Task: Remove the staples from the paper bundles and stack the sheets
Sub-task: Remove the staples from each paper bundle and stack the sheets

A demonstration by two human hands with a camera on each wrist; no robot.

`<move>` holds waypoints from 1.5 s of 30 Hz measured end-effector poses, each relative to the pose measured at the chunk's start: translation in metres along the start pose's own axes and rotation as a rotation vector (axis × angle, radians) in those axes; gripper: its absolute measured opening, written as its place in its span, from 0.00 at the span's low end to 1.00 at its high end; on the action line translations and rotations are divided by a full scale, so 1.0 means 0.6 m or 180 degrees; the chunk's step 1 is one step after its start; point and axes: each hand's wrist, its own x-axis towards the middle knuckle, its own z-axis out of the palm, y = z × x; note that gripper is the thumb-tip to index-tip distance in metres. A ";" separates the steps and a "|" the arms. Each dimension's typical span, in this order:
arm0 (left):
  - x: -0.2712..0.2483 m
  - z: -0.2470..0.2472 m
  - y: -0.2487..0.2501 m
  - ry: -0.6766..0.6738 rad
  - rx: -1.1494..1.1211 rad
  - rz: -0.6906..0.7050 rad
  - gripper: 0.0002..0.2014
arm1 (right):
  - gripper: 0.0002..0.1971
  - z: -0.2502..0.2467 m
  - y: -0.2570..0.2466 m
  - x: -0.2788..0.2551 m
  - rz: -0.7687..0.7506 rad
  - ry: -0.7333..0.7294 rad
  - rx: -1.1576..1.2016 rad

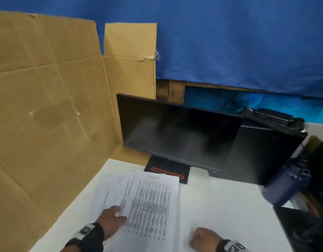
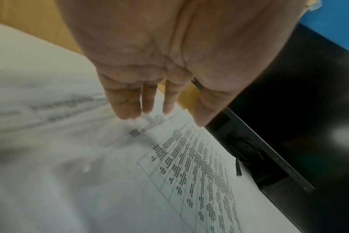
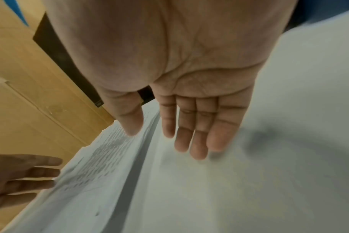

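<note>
The printed sheets (image 1: 148,206) lie on the white worktop (image 1: 220,206) in front of the person, fanned slightly so that the edges of lower sheets show at the left and far sides; the top sheet carries dense rows of print and a handwritten word at its far edge. No staple can be made out in any view. The left hand (image 1: 111,218) lies palm down at the left part of the sheets, near their near edge; its fingers (image 2: 130,104) are straight and close together, pointing along the paper, with the thumb set a little apart. Whether the fingertips press the paper or sit just above it cannot be told from the left wrist view, which is blurred there. The right hand (image 1: 202,238) is over bare worktop just to the right of the sheets, apart from them — its fingers (image 3: 197,129) are extended and nearly together, the palm faces down, and nothing is held. In the right wrist view the right edge of the sheets (image 3: 110,165) casts a dark shadow line on the worktop. A black monitor (image 1: 179,131) stands at the far side of the worktop, with its stand (image 1: 166,170) touching or just beyond the far edge of the sheets. Brown cardboard panels (image 1: 48,106) stand at the left, and a blue cloth (image 1: 239,42) hangs behind.
</note>
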 end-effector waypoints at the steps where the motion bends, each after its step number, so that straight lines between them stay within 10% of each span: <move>1: 0.011 0.010 0.002 0.0066 -0.0142 -0.0060 0.35 | 0.13 0.016 -0.042 0.001 0.0070 0.0093 0.0248; 6: 0.024 0.045 0.014 0.0144 -0.0823 -0.0369 0.45 | 0.23 0.085 -0.082 0.037 -0.0480 0.0672 0.1185; 11: -0.010 0.075 0.017 -0.0024 -0.1072 0.0234 0.09 | 0.10 0.109 -0.069 0.026 -0.0585 0.1358 0.1589; 21: -0.117 0.117 0.004 -0.0451 -0.3504 0.1386 0.21 | 0.14 0.123 0.035 -0.122 -0.1593 0.1664 0.2054; 28: -0.172 0.186 0.000 -0.0437 -0.3918 0.1444 0.22 | 0.08 0.172 0.155 -0.203 -0.1267 0.1796 0.1464; 34: -0.208 0.234 0.005 -0.0170 -0.3506 0.1323 0.15 | 0.27 0.143 0.292 -0.228 0.0342 0.3440 -0.0844; 45: -0.234 0.251 -0.013 -0.0003 -0.2959 0.1222 0.10 | 0.21 0.132 0.328 -0.169 0.0514 0.3495 -0.0373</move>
